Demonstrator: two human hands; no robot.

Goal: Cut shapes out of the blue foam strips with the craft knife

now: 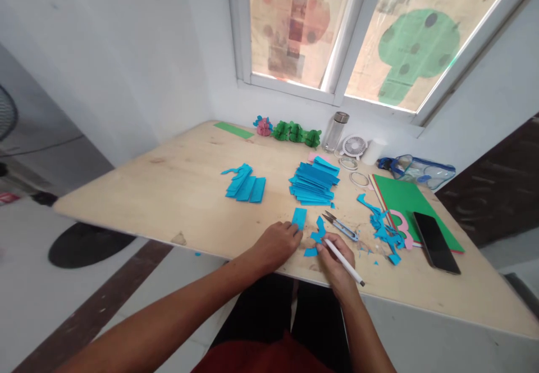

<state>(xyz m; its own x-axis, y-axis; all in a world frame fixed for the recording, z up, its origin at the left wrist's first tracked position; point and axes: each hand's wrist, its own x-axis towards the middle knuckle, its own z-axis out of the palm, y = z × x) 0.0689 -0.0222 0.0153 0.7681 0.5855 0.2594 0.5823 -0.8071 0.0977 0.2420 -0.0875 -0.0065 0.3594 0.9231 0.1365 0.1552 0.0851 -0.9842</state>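
My left hand [281,245] rests at the table's front edge, its fingertips on the lower end of a small blue paper rectangle [299,217]. Just right of it, my right hand [339,260] holds a white pen [344,262] and touches a cut blue paper shape [320,228]. Another blue piece [310,253] lies beside that hand's fingertips. Thread snips [342,227] lie beyond the right hand. Farther back is a large pile of blue paper strips [314,183], and to its left a smaller group of folded blue pieces [248,185].
Blue scraps [384,230], a black phone [436,242] and green sheets [404,204] occupy the right side. Along the wall stand green paper crafts [296,132], a glass bottle [336,132], a small fan [354,146] and a clear pouch [425,171]. A green strip [233,130] lies back left.
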